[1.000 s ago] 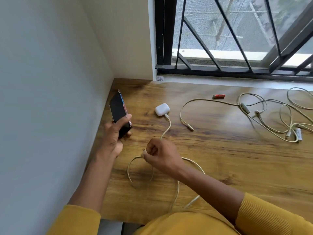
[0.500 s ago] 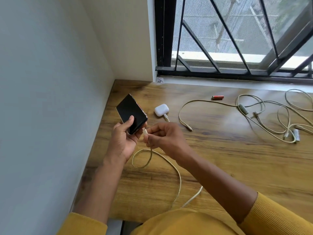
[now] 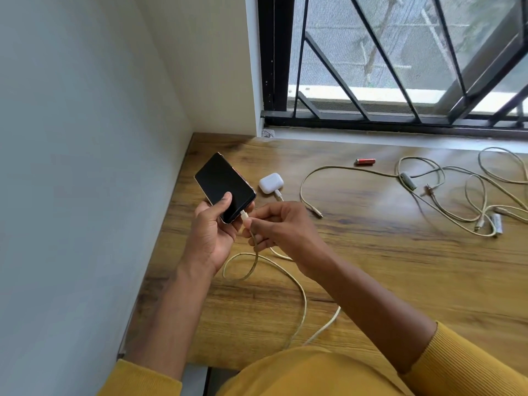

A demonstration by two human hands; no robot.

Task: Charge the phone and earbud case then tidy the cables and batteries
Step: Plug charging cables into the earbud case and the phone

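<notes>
Wooden desk (image 3: pixel 371 281) edge near; left hand (image 3: pixel 211 227) grips phone (image 3: pixel 224 187), right hand (image 3: pixel 281 227) pinches cable (image 3: pixel 297 281)

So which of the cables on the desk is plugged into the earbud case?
The pale cable whose white plug sits in the earbud case, running toward the right hand. The loose-ended cable and the tangled cables further right connect to nothing visible.

the left hand (image 3: pixel 213 224), which a second ago holds the phone (image 3: pixel 225 186) edge-on beside the wall, now tilts it dark screen up, thumb on the glass. the right hand (image 3: pixel 281 228) rises from the desk, where it was gathering the cable (image 3: pixel 253 261), and now pinches the white plug (image 3: pixel 243 216) against the phone's lower edge, closer than half a second ago.
</notes>
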